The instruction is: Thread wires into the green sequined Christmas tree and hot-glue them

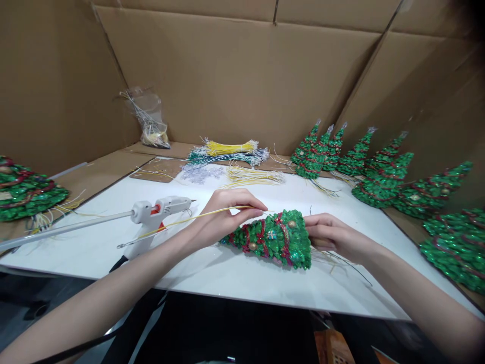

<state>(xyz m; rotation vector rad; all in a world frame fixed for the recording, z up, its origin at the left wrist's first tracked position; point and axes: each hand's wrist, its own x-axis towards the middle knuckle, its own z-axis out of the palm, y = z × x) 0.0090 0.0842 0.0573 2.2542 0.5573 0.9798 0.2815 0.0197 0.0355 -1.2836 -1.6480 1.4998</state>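
A small green Christmas tree figurine (282,240) with red garlands and gold balls lies on its side over the white board, its tip pointing left. My left hand (230,211) pinches a thin yellow wire (200,216) just above the tree's side; the wire's long tail runs back over my wrist to the left. At the tree's base, my right hand (333,233) grips it, with some fingers hidden behind or inside the base. Loose thin wires (350,265) trail from below the right hand onto the board.
A white glue gun (151,215) stands at the left. Behind lie yellow wire bundles (232,147), pale wires (254,176) and small clear pieces (202,173). Several similar trees (384,179) line the right; another tree (28,189) sits left. Cardboard walls (227,76) enclose the board.
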